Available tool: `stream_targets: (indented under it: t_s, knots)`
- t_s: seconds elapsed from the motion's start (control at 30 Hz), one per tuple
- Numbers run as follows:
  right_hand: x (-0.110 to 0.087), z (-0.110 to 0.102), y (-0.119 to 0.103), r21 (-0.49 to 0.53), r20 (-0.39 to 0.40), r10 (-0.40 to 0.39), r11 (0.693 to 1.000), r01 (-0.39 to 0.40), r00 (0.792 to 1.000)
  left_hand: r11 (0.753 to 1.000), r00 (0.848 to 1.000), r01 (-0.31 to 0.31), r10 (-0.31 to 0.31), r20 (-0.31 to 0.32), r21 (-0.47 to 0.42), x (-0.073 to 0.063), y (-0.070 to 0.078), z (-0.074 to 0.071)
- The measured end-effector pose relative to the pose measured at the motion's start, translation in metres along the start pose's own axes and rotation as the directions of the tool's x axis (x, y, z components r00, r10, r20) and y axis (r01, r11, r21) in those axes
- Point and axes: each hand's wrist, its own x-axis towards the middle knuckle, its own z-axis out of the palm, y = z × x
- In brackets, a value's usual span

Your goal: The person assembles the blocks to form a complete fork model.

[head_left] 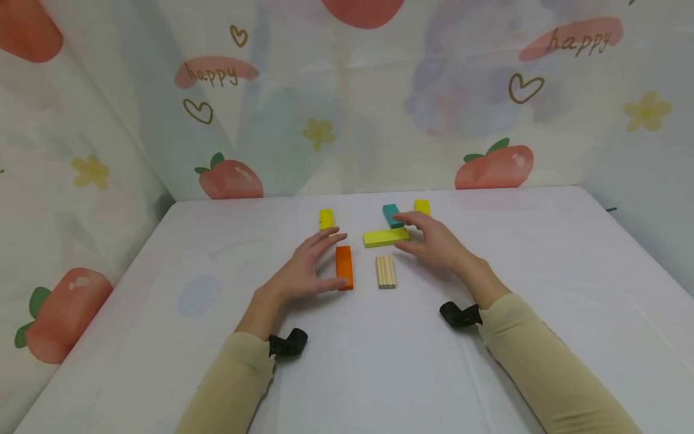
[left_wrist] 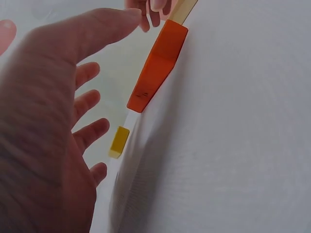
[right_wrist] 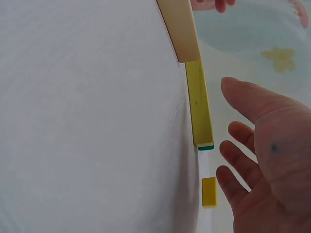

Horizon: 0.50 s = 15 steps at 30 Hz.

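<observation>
Nearest, gap between orange block (head_left: 344, 262) and wooden block (head_left: 385, 272). At orange block, left hand (head_left: 300, 271) with fingers spread, masking near end, contact unclear. By lime block (head_left: 381, 239), right hand (head_left: 437, 242), also spread, hiding part of teal block (head_left: 391, 214). Behind, two yellow blocks (head_left: 325, 217), then table edge (head_left: 271, 199).

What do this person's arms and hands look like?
Both forearms are in pale tan sleeves, reaching the wrists. A bent black piece juts from each wrist. The left hand and right hand are bare: no gloves or rings show.
</observation>
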Motion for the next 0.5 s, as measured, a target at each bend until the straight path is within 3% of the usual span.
stream_targets:
  t_s: [0.5]
  knots:
    - [0.006, 0.006, 0.013, 0.022, 0.032, 0.019, 1.0, -0.02, 0.999, 1.0, 0.998, 0.023, -0.022, 0.051, -0.015, -0.004, -0.006, 0.003]
